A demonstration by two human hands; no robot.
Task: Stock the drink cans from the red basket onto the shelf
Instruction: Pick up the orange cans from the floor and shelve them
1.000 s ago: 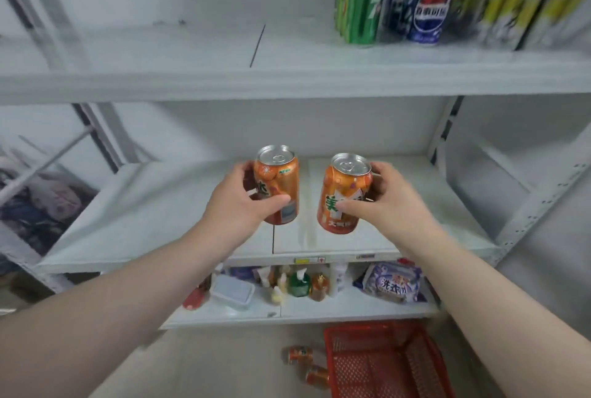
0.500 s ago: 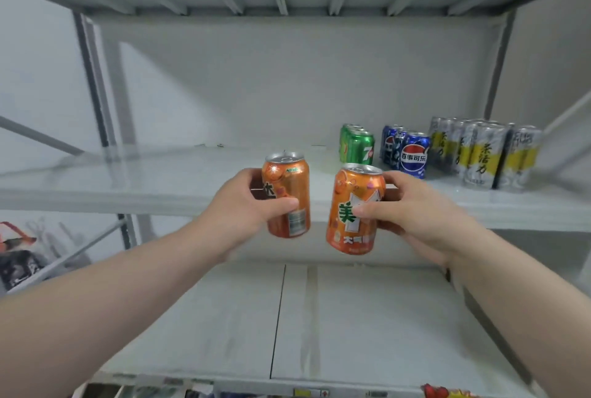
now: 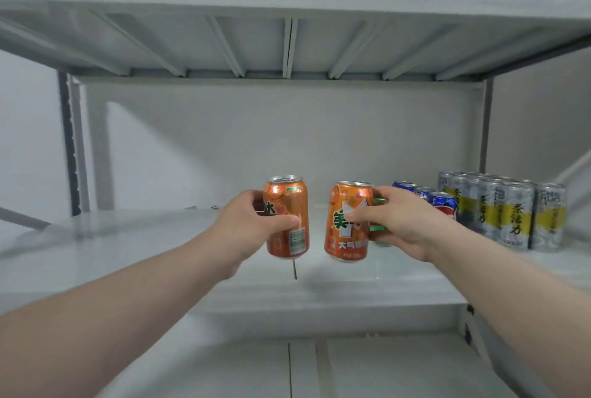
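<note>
Each of my hands holds an upright orange drink can just above the white shelf [image 3: 128, 247]. My left hand [image 3: 249, 228] grips the left orange can [image 3: 287, 206], label facing me. My right hand [image 3: 396, 222] grips the right orange can [image 3: 347, 231], which stands right in front of green cans [image 3: 379, 228] mostly hidden behind my fingers. Blue cola cans [image 3: 443, 202] and several silver-and-yellow cans [image 3: 511, 215] line the shelf to the right. The red basket is out of view.
The shelf surface left of the cans is bare up to a grey upright post [image 3: 73, 148]. A shelf board [image 3: 287, 7] overhead carries boxes and packets. A lower shelf [image 3: 383, 372] lies below my arms.
My view has tilted upward from the lower shelves and basket. Both hands have lifted the orange cans up and forward, from below the shelf edge to just over the shelf by the green cans.
</note>
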